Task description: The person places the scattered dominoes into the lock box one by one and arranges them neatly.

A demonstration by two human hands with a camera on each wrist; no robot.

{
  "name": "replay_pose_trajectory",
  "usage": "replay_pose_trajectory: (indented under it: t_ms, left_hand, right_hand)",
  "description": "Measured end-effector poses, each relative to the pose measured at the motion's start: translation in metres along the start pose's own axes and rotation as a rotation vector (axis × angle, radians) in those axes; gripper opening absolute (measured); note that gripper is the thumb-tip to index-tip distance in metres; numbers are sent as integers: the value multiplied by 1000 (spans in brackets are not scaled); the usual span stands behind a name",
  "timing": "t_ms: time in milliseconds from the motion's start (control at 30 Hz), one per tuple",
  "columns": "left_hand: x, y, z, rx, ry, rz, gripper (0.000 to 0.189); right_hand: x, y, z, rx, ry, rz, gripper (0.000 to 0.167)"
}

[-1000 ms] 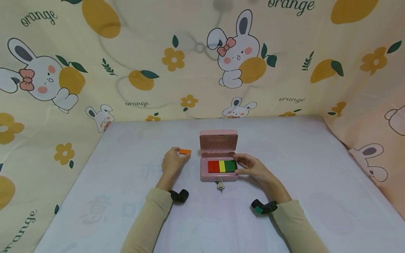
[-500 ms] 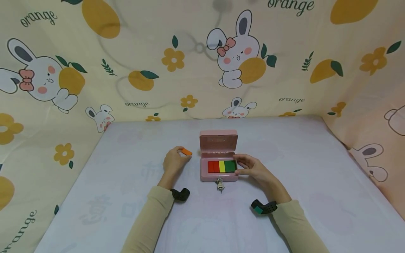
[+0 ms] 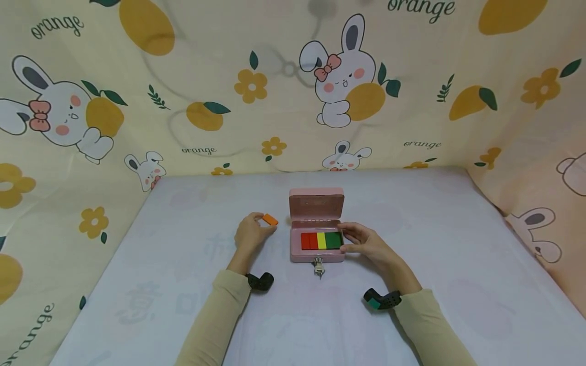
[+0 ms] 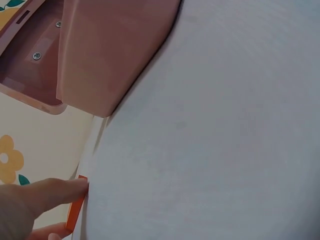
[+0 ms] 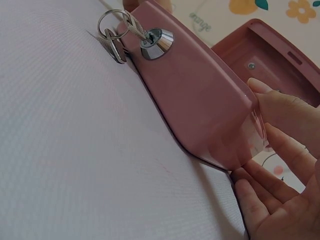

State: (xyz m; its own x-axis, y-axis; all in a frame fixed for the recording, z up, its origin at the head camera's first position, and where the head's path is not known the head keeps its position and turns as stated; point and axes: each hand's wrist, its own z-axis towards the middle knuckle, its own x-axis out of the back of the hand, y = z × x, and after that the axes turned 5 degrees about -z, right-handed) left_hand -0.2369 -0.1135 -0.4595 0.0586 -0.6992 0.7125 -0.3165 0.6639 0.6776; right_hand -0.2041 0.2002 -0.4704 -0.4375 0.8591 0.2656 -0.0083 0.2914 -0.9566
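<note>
A pink cash box (image 3: 295, 254) stands on the table, its lid (image 3: 316, 207) raised toward the back. Inside, red, yellow and green blocks (image 3: 321, 241) sit in a row. A key (image 3: 318, 265) on a ring hangs from the lock (image 5: 156, 44) at the front. My left hand (image 3: 249, 234), left of the box, pinches an orange block (image 3: 270, 219) between thumb and fingers, slanted, apart from the box. At the box's right side my right hand (image 3: 366, 244) grips the wall, thumb at the rim and fingers along the outside, as the right wrist view shows.
White cloth (image 3: 293, 320) covers the table, and a patterned curtain (image 3: 274, 101) hangs behind and along both sides. Each wrist carries a black camera mount, one at the left wrist (image 3: 260, 282) and one at the right wrist (image 3: 382, 300).
The orange block has turned in my left fingers, from lying level to slanting down toward the right. My left hand has shifted only slightly; the right hand and box keep their places.
</note>
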Motion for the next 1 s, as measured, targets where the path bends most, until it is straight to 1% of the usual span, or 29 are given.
replay_pose_trajectory:
  t_ms: [133,333,567,667,1000]
  left_hand:
    - [0,0,-1,-3,13,-28,56]
    - [0,-2,-1,-12,21,-45,52]
    - [1,-2,-1,-18,16,-54,52]
    - [1,-2,-2,-20,17,-56,52]
    - [2,-3,-6,-63,-1,-94,52]
  right_hand:
    - [0,-1,0,-2,-2,6,69]
    - [-1,-1,0,-4,0,16,69]
    - [0,0,-1,32,-9,8,67]
    - [0,-1,-2,35,-11,13,66]
    - [0,-2,-2,30,-14,6,66]
